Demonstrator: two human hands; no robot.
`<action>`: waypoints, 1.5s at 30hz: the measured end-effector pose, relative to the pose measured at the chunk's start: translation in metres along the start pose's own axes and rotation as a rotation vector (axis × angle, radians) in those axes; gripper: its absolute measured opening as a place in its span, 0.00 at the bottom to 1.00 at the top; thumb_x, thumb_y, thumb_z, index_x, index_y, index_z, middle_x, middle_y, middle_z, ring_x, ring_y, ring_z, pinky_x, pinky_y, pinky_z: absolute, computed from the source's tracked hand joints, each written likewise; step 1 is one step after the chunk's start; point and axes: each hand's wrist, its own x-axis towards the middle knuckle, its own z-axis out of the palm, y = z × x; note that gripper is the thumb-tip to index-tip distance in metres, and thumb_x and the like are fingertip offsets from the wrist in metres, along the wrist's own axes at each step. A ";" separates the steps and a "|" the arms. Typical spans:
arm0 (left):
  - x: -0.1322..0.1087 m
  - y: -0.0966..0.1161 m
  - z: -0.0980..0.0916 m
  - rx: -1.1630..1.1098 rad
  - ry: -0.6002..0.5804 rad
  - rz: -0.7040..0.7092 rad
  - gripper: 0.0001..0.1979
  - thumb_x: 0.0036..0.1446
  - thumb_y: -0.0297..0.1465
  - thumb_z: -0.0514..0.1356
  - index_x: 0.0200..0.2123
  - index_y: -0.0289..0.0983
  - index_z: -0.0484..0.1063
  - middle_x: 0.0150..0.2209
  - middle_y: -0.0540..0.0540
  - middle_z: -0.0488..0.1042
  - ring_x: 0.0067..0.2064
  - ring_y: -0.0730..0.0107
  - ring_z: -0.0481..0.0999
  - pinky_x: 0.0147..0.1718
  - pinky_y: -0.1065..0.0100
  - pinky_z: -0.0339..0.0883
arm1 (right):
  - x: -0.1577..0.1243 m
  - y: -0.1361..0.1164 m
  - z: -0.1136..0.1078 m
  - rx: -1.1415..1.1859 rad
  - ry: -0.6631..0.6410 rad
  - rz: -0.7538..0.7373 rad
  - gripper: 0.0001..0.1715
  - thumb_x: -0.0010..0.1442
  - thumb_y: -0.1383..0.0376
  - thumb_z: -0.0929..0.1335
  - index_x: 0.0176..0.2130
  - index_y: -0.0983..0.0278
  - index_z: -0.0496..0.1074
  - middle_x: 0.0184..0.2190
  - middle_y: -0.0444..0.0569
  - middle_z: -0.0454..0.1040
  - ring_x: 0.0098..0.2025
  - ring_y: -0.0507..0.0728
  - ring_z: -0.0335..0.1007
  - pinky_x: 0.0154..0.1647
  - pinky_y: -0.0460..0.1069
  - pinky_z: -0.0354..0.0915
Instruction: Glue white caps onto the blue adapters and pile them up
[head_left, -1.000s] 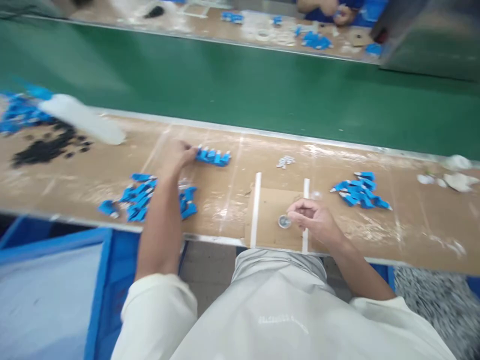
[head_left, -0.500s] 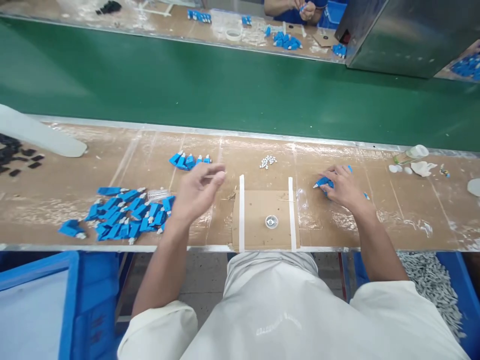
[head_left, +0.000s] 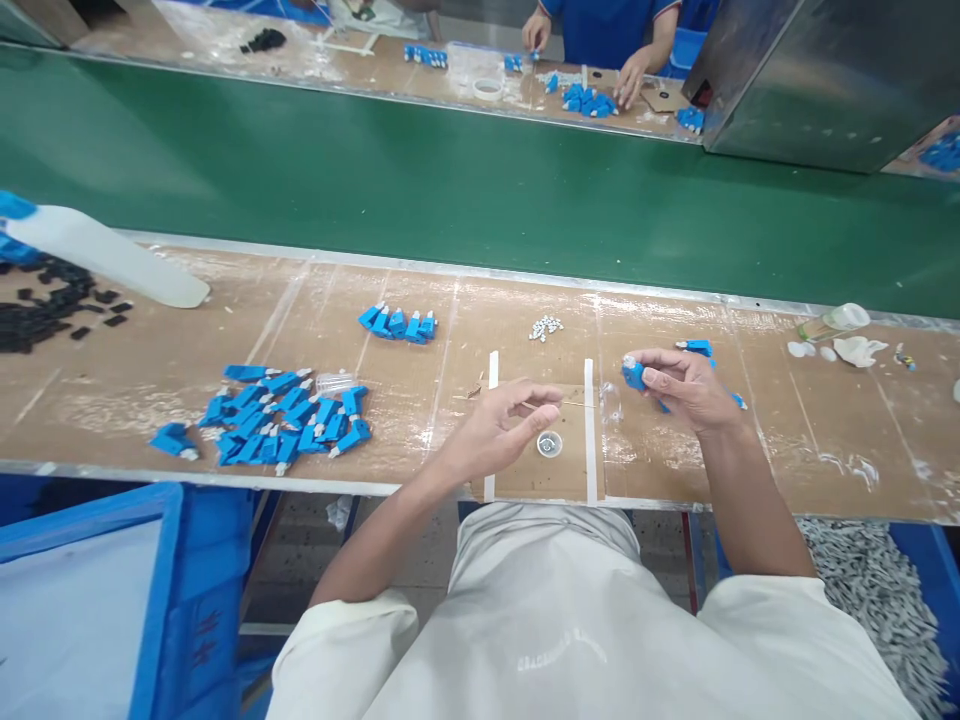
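My right hand point(head_left: 686, 385) holds a small blue plastic connector point(head_left: 634, 373) above the brown bench, fingers pinched round it. A few more blue connectors point(head_left: 697, 347) lie just behind that hand. My left hand point(head_left: 499, 425) hovers over the taped cardboard square point(head_left: 525, 470), thumb and forefinger pinched on a thin wire-like pin point(head_left: 570, 403). A small round metal fixture point(head_left: 549, 444) sits on the square just right of my left hand. A cluster of tiny white parts point(head_left: 545, 327) lies beyond.
A pile of blue connectors point(head_left: 277, 415) and a short row point(head_left: 399, 323) lie at the left. Black parts point(head_left: 45, 310) and a white bottle point(head_left: 105, 255) sit far left. A green conveyor belt point(head_left: 465, 190) runs behind; another person's hands point(head_left: 630, 75) work across it. Blue bins stand below.
My left hand moved right from the row of connectors to the cardboard square and pinched a thin pin. My right hand reached the right pile and lifted one blue connector.
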 end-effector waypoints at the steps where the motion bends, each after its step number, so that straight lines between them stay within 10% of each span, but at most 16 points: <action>1: 0.002 -0.001 0.005 -0.045 -0.013 0.002 0.20 0.63 0.45 0.63 0.48 0.36 0.80 0.47 0.38 0.82 0.48 0.60 0.82 0.48 0.62 0.75 | -0.002 -0.005 0.010 0.082 -0.021 0.019 0.29 0.48 0.44 0.80 0.42 0.59 0.83 0.34 0.49 0.80 0.31 0.54 0.70 0.29 0.49 0.65; 7: 0.013 -0.018 0.025 -0.351 -0.047 -0.033 0.28 0.65 0.51 0.60 0.52 0.32 0.77 0.39 0.37 0.82 0.36 0.66 0.81 0.36 0.65 0.76 | -0.004 -0.019 0.056 0.342 -0.179 0.088 0.26 0.45 0.50 0.83 0.40 0.60 0.83 0.31 0.45 0.78 0.27 0.49 0.67 0.26 0.45 0.64; 16: 0.014 -0.024 0.015 -0.247 0.082 0.319 0.19 0.61 0.41 0.67 0.54 0.43 0.79 0.55 0.41 0.74 0.57 0.59 0.76 0.53 0.61 0.74 | 0.001 -0.022 0.079 0.498 -0.335 0.160 0.24 0.46 0.53 0.83 0.38 0.62 0.79 0.31 0.45 0.75 0.29 0.49 0.67 0.29 0.45 0.67; 20: 0.014 -0.023 0.017 -0.247 0.168 0.215 0.26 0.55 0.42 0.72 0.56 0.42 0.77 0.55 0.40 0.75 0.53 0.60 0.78 0.54 0.60 0.73 | -0.003 -0.017 0.092 0.288 -0.173 0.032 0.27 0.49 0.47 0.80 0.41 0.60 0.76 0.37 0.49 0.78 0.35 0.54 0.73 0.35 0.49 0.72; 26: 0.014 -0.030 0.030 -0.471 0.245 0.025 0.27 0.51 0.48 0.72 0.47 0.36 0.80 0.45 0.41 0.81 0.47 0.60 0.81 0.49 0.61 0.75 | -0.017 -0.004 0.111 -0.372 0.345 -0.569 0.13 0.66 0.55 0.70 0.47 0.57 0.73 0.44 0.55 0.79 0.47 0.63 0.77 0.48 0.60 0.75; 34: 0.010 -0.028 0.047 -0.643 0.326 0.019 0.26 0.52 0.50 0.71 0.46 0.37 0.79 0.46 0.41 0.81 0.48 0.61 0.81 0.51 0.62 0.74 | -0.023 0.007 0.113 -0.619 0.375 -0.842 0.19 0.60 0.62 0.75 0.50 0.54 0.71 0.42 0.54 0.79 0.45 0.65 0.78 0.46 0.63 0.75; 45: 0.010 -0.067 -0.007 -0.907 0.633 -0.208 0.21 0.59 0.35 0.68 0.55 0.38 0.76 0.34 0.49 0.77 0.33 0.77 0.79 0.31 0.78 0.70 | -0.013 0.038 0.094 -0.346 -0.054 -0.074 0.26 0.55 0.46 0.75 0.44 0.61 0.83 0.32 0.47 0.72 0.30 0.55 0.66 0.32 0.51 0.66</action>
